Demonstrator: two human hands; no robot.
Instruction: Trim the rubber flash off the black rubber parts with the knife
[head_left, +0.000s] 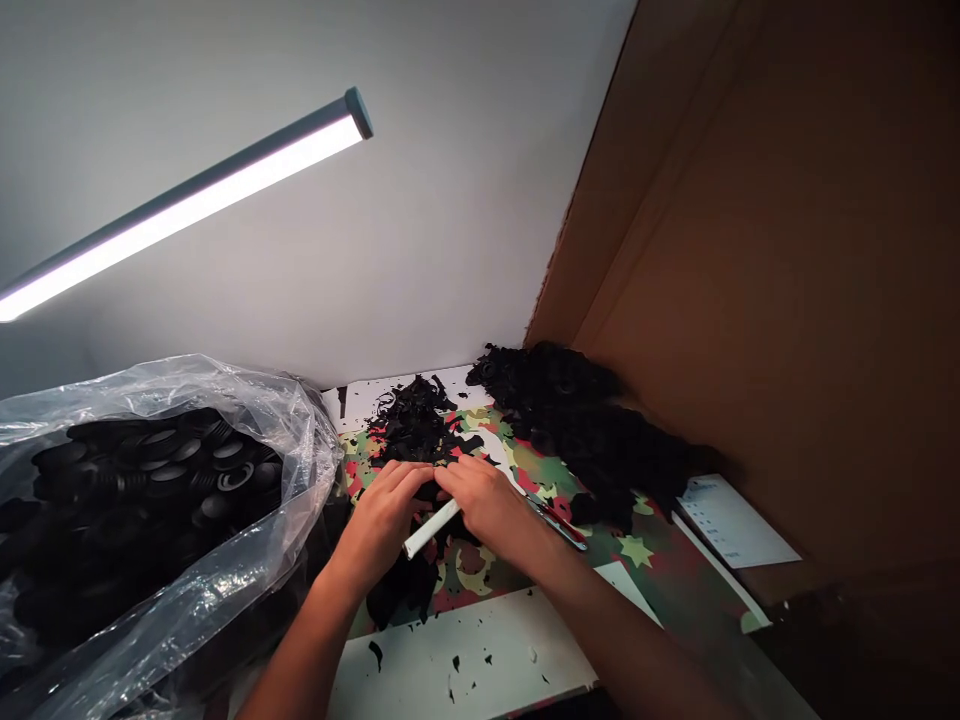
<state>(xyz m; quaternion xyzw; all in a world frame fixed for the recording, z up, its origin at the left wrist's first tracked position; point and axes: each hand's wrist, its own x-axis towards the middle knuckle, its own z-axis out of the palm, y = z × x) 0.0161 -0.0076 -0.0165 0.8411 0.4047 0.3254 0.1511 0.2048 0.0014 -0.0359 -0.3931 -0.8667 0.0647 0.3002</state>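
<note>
i'm pinching a black rubber piece (426,490) in both hands' fingers, right hand (491,505) also gripping a white stick (433,527); trimmed scraps (416,420) are piling at 12 o'clock, bag of parts (150,480) at 9 looking mostly full.

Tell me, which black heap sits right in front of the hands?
The smaller scrap pile, just beyond both hands; the bigger heap lies further right, against the cardboard wall.

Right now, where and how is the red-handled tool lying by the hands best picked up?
Grip the red tool at its handle, coming from above on the right: it lies flat on the mat, just right of the right hand, with that side uncovered.
</note>
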